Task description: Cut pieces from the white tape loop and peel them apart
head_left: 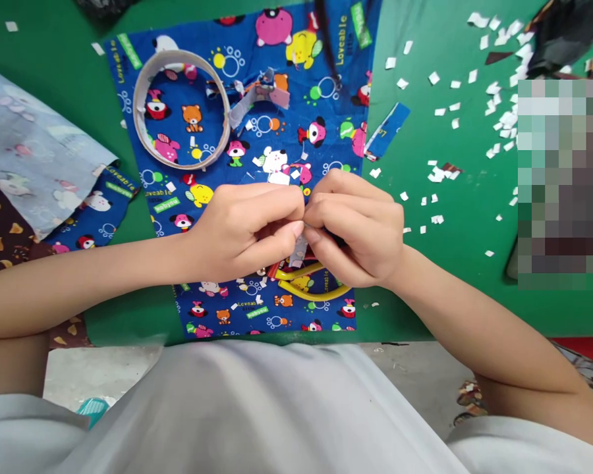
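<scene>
Head view: two hands, left hand (247,227) and right hand (358,227), together pinched one small tape strip (299,250) above one blue printed cloth (257,131), beside one tape roll (180,108) and one yellow-handled scissors (311,289).

My work surface is a bright green table (425,289) littered with small white paper scraps (494,92), and below its near edge I see grey concrete floor (415,375).

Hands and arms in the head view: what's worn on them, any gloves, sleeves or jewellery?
Left hand and right hand are bare: no gloves, rings, watch or bands visible. Forearms are uncovered to the frame edge. Only a light grey top shows below.
</scene>
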A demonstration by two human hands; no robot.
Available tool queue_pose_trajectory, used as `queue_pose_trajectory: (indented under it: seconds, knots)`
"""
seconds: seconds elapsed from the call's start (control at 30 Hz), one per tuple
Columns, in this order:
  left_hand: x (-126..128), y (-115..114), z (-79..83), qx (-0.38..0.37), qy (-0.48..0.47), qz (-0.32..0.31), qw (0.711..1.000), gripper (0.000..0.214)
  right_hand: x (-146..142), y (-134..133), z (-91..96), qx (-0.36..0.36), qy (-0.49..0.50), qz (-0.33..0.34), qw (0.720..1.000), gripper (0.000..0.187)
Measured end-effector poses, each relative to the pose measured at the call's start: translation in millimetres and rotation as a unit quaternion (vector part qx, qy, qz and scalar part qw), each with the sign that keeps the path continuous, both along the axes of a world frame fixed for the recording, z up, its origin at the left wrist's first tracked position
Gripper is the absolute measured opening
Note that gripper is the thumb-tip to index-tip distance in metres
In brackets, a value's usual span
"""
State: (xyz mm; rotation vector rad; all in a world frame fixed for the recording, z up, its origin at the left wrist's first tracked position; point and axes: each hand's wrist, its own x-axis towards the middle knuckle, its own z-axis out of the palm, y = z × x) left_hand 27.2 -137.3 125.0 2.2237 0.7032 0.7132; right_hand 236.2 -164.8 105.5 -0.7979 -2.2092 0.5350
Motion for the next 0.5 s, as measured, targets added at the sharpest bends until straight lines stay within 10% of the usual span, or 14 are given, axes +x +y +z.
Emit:
queue_pose_trajectory:
  seconds: [0.5]
  knots:
    - [-2.2,1.9,1.9,-0.031,0.012,-0.001,0.999,0.019,0.2,-0.2,2.8,-0.004,0.000,-0.013,1.000,0.016]
